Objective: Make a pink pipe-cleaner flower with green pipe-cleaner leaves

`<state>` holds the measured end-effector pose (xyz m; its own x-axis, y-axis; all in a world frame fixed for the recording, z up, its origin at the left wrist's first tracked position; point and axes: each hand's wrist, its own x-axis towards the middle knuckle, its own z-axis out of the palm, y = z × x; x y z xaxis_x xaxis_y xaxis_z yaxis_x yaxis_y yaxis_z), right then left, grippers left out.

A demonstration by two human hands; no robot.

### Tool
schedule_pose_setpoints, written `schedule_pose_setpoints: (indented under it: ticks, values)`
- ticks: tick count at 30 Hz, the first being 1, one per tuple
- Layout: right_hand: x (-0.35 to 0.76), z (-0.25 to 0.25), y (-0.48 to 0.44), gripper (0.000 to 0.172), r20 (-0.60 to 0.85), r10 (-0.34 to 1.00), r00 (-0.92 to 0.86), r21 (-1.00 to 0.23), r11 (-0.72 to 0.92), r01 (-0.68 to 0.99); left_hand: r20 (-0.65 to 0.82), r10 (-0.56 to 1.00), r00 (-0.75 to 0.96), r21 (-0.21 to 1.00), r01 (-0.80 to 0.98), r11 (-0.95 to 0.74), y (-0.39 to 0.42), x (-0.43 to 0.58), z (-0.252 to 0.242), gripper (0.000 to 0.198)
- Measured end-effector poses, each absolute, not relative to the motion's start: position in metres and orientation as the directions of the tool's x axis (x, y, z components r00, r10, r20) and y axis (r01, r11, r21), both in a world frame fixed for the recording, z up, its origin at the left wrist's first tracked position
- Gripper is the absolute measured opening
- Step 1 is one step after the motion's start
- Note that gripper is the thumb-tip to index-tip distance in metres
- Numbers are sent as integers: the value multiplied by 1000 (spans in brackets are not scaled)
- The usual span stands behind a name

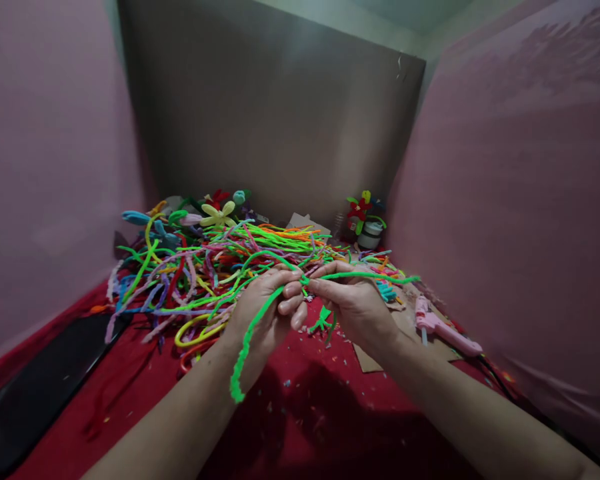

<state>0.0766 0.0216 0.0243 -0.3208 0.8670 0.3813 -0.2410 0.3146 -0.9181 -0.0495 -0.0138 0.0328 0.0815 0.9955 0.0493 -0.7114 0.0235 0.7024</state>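
Bright green pipe cleaners (253,333) meet at a small twisted joint between my two hands. My left hand (270,303) is closed on them, thumb and forefinger pinching at the joint, while one fuzzy end droops over the wrist side. From the right, my right hand (347,293) pinches the same joint, and a straight green length sticks out past it to the right. A small green piece of bent pipe cleaner (321,320) lies on the red cloth just below and between the hands. Fingers partly hide how the stems cross.
A tangled heap of coloured pipe cleaners (195,267) spreads behind and left. Fuzzy flowers (219,216) stand at the back, with a small pot (370,235) further right. A pink glue gun (445,327) rests on cardboard (367,360). At left lies a black flat object (45,387).
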Motion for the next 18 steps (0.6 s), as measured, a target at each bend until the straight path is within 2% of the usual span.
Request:
schedule_pose_setpoints:
  ticks: [4, 7, 9, 11, 14, 18]
  values:
    - [77, 32, 20, 4, 331, 890, -312, -929, 249, -275, 48, 995, 91, 668, -743, 36, -7, -52, 29, 19]
    - [75, 37, 22, 7, 263, 911, -317, -921, 138, -365, 62, 997, 43, 730, -683, -16, -4, -51, 26, 14]
    - [74, 38, 24, 8, 254, 908, -332, -914, 113, -391, 125, 990, 66, 790, -610, -59, -4, -49, 24, 5]
    - [73, 37, 25, 11, 267, 906, -327, -914, 131, -384, 176, 980, 88, 844, -526, -104, -6, -46, 22, 11]
    - [72, 35, 23, 13, 296, 918, -264, -917, 196, -347, 223, 974, -40, 877, -427, -219, -7, -42, 19, 13]
    - [71, 33, 18, 10, 318, 899, -301, -926, 226, -301, 254, 951, -175, 847, -435, -306, -3, -41, 14, 13]
